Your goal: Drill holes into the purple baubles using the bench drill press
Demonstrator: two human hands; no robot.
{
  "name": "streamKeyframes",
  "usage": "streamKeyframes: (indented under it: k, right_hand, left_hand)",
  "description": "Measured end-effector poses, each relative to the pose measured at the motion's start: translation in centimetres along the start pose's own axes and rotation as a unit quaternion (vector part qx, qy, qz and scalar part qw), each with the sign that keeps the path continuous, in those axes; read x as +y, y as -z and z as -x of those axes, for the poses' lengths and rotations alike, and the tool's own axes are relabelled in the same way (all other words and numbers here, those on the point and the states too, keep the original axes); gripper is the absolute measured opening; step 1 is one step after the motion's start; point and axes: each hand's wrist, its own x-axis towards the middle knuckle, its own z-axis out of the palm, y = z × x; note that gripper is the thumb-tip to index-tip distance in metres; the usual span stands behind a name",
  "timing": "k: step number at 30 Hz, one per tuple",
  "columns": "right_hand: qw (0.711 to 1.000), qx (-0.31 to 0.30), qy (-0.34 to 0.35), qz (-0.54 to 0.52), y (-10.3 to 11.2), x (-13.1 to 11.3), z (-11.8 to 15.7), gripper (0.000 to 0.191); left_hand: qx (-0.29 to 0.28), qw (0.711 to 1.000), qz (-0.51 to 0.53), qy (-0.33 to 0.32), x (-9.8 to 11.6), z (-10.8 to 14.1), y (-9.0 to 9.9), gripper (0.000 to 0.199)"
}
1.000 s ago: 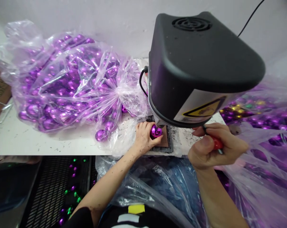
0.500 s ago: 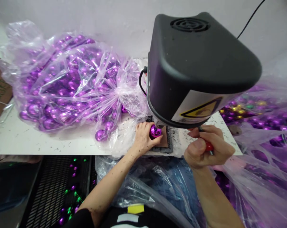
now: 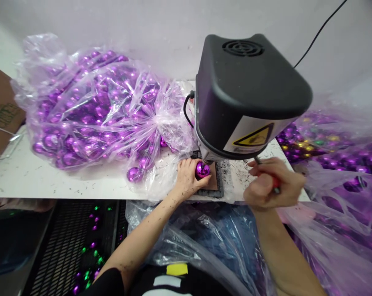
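We count at frame centre: one left hand (image 3: pixel 187 177) clamped on one purple bauble (image 3: pixel 202 169) under one black press (image 3: pixel 247 96); one right hand (image 3: pixel 270 185) closed, apparently, round one red-handled lever (image 3: pixel 276 182).

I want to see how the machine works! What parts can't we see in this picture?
Head view only:
- The tool tip over the purple ball: hidden under the black machine.
- The red handle: mostly wrapped by the right hand, which is blurred.
- The ball's left side: covered by the left hand.
- The warning label: print too small.
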Motion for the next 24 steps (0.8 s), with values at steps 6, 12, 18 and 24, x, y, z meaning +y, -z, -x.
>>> streamKeyframes:
  k: [6,12,18,24]
  right_hand:
    - [0.999,0.030,-0.009,0.040,-0.7,-1.3,-7.3,0.036]
    - [0.997,0.039,-0.017,0.067,-1.3,-1.6,-8.2,0.055]
    - [0.998,0.043,-0.008,0.055,-1.2,-0.4,-7.9,0.058]
    - [0.996,0.050,-0.029,0.062,-1.5,-0.8,-7.9,0.059]
  left_hand:
    - [0.010,0.999,0.047,-0.005,0.9,2.7,1.5,0.046]
    - [-0.106,0.992,0.063,-0.035,2.6,9.0,2.9,0.089]
    - [0.039,0.993,-0.098,0.057,-2.2,8.7,7.3,0.045]
    - [0.140,0.941,-0.267,0.154,-7.3,7.4,10.7,0.023]
